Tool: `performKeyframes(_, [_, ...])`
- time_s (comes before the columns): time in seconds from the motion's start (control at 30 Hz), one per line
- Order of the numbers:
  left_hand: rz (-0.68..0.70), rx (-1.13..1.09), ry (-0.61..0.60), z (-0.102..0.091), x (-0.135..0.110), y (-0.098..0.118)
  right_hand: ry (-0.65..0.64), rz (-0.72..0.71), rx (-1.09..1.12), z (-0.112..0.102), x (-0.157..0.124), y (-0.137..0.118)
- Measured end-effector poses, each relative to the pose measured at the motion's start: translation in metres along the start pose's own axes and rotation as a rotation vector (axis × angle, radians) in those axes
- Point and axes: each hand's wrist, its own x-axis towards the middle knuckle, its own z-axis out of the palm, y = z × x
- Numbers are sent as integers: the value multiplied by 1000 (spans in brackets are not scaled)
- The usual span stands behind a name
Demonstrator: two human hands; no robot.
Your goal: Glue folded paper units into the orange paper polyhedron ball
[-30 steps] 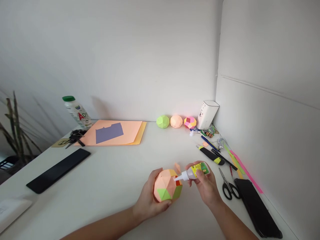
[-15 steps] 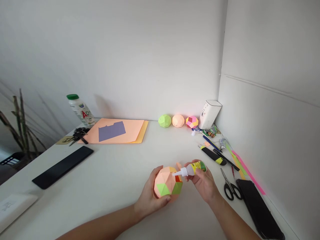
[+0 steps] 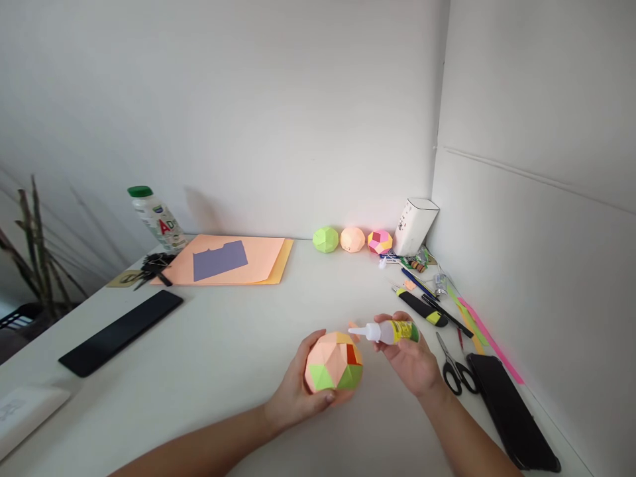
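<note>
My left hand (image 3: 298,391) wraps round a faceted paper ball (image 3: 332,361) of peach, green and yellow-orange pieces, above the front of the table. A dark red-orange opening or patch shows on the ball's right side. In my right hand (image 3: 410,361) is a small glue bottle (image 3: 392,331) with a yellow and green label, lying nearly level. Its white pointed nozzle aims left, just above and apart from the ball's upper right. Behind the nozzle lies a small peach paper piece (image 3: 354,329), partly hidden.
Green (image 3: 325,240), peach (image 3: 352,240) and multicoloured (image 3: 380,242) paper balls line the back wall. Scissors (image 3: 454,368), a cutter knife (image 3: 421,308) and a black phone (image 3: 511,411) lie right. Left are coloured paper sheets (image 3: 263,255), a black bar (image 3: 122,331) and a white bottle (image 3: 159,222).
My right hand has drawn the glue bottle up and to the right. The nozzle has come away from the ball, and the bottle is more level. My left hand keeps its hold.
</note>
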Motion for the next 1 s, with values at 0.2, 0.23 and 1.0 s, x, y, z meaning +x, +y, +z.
performKeyframes(0.2, [9, -166, -161, 3, 4, 7, 48, -100, -126, -2, -2, -21])
performKeyframes(0.23, [10, -177, -176, 2, 3, 8, 48, -101, -154, -2, -2, -23])
performKeyframes(1.0, [-43, -153, -179, -1, -4, 3, -130, -31, -297, 6, -10, -22])
